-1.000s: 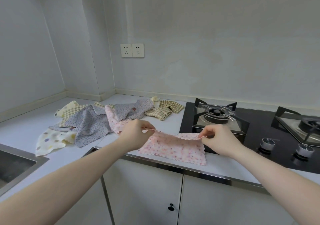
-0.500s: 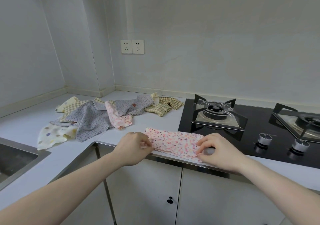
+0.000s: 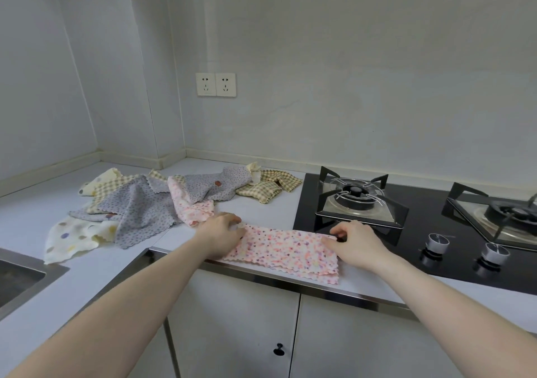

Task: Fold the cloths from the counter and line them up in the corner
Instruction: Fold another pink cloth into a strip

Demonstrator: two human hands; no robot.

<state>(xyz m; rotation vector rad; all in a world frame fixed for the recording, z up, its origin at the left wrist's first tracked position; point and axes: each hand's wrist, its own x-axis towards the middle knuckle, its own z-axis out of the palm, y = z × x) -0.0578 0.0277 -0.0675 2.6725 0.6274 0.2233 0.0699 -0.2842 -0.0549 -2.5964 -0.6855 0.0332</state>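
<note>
Both hands, left hand (image 3: 222, 232) and right hand (image 3: 356, 239), pinch the ends of the folded pink cloth (image 3: 286, 251) on the desk (image 3: 261, 209); unfolded cloths (image 3: 139, 206) behind, stove (image 3: 360, 200) alongside. Earlier its far edge was lifted; now it lies flat.

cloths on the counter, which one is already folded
The pink speckled cloth at the counter edge under both hands, doubled flat into a strip; the others lie crumpled in a pile behind.
</note>
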